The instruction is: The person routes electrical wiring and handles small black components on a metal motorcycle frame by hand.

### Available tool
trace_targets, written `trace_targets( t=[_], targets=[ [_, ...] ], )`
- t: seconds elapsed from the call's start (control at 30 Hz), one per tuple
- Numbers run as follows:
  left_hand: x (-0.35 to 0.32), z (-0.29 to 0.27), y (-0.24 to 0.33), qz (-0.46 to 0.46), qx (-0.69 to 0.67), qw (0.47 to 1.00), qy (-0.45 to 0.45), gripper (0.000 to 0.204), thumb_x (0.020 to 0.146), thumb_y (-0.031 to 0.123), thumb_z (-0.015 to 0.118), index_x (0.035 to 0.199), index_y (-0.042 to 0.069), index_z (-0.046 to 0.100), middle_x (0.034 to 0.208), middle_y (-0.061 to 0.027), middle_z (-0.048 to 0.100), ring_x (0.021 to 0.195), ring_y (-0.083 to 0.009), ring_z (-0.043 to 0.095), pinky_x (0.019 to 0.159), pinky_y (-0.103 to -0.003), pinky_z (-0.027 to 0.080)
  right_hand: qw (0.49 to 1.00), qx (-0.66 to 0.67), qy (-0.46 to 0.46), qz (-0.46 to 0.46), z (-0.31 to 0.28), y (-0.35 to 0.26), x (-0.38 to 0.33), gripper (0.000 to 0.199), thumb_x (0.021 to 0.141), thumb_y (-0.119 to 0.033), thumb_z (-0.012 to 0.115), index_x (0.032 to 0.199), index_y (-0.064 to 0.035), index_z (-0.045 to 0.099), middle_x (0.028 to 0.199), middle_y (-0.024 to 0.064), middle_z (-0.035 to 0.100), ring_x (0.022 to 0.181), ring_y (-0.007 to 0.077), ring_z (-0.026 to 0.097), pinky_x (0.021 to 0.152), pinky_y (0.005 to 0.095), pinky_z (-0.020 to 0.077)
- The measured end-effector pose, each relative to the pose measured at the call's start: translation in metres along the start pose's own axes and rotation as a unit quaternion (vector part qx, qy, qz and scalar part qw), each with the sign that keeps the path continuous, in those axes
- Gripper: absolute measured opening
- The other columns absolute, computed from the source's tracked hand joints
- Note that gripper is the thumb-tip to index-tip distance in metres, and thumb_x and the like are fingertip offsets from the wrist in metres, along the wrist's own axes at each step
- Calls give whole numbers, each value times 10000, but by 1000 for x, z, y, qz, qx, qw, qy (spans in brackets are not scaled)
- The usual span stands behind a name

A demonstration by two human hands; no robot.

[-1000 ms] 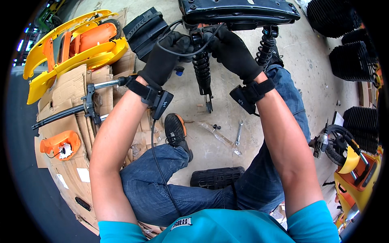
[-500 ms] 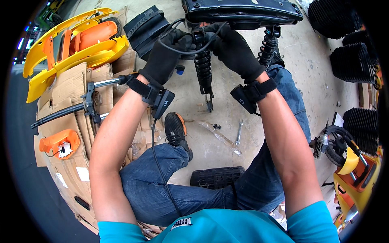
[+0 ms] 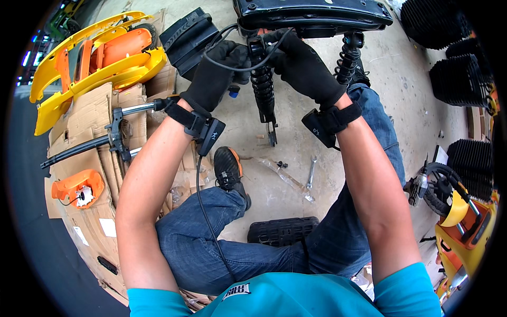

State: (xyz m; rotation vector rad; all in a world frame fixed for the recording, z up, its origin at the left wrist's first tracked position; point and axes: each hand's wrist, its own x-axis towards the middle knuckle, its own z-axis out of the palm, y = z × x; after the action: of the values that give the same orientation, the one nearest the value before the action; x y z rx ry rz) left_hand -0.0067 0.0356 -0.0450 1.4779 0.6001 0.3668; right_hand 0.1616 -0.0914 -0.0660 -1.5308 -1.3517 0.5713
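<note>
Both my hands wear black gloves and meet at the upper end of a black coil-spring shock absorber [image 3: 263,87], which hangs from a black vehicle frame [image 3: 317,18]. On the left side of its mount, my left hand [image 3: 221,66] has its fingers curled; what they pinch is hidden. From the other side my right hand [image 3: 305,63] reaches in, fingers bent against the mount, their tips partly out of sight. A thin black cable [image 3: 240,69] loops in front of the mount and across both gloves. To the right hangs a second shock absorber [image 3: 347,61].
Flattened cardboard [image 3: 87,153] on the left carries a fork assembly [image 3: 116,132] and an orange part [image 3: 79,187], with yellow body panels [image 3: 100,68] beyond. A wrench [image 3: 312,171] lies on the floor. Black ribbed parts [image 3: 454,79] and a power tool [image 3: 418,186] are at right.
The frame and shock absorber sit slightly farther left and higher in the picture. Both my hands stay at the mount, with only small shifts.
</note>
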Motion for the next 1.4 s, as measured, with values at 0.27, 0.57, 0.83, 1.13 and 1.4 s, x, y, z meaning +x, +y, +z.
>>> trace_targets(
  t=[0.27,0.57,0.83,1.13,1.4],
  targets=[
    [2,-6,-3,-2,13,1000,-16,239,981,276,525,950,59,619,723,-9,595,623,-83,583,567,-222,473,997,-70,17,-6,-2,-1,-1,320,949,-13,493,1263,-74,484,950,80,608,798,130,589,702,289,509],
    [0,-6,0,-2,18,1000,-9,247,981,291,526,971,60,613,746,-14,608,639,-81,592,579,-221,479,997,-74,-4,5,-2,9,4,260,972,-48,493,1232,-56,508,910,64,611,808,116,583,711,268,503],
    [-1,-6,2,18,56,998,-12,256,980,290,523,944,51,606,761,-16,601,641,-86,575,600,-231,472,1000,-9,-4,4,3,15,8,185,984,-105,505,1152,-44,555,800,19,549,685,88,498,626,242,452],
    [-4,-1,5,31,80,996,2,240,967,271,540,947,41,606,735,-22,611,636,-83,577,561,-233,469,1000,-7,-2,-15,3,4,5,240,995,-225,511,1163,-62,563,783,-25,544,666,65,493,562,227,424],
    [-2,0,5,48,89,995,2,227,969,231,545,954,13,604,731,-34,621,637,-86,588,586,-235,481,999,29,38,-3,1,-3,1,247,1006,-267,490,1171,-100,566,726,-31,538,633,43,476,540,204,402]
  ],
)
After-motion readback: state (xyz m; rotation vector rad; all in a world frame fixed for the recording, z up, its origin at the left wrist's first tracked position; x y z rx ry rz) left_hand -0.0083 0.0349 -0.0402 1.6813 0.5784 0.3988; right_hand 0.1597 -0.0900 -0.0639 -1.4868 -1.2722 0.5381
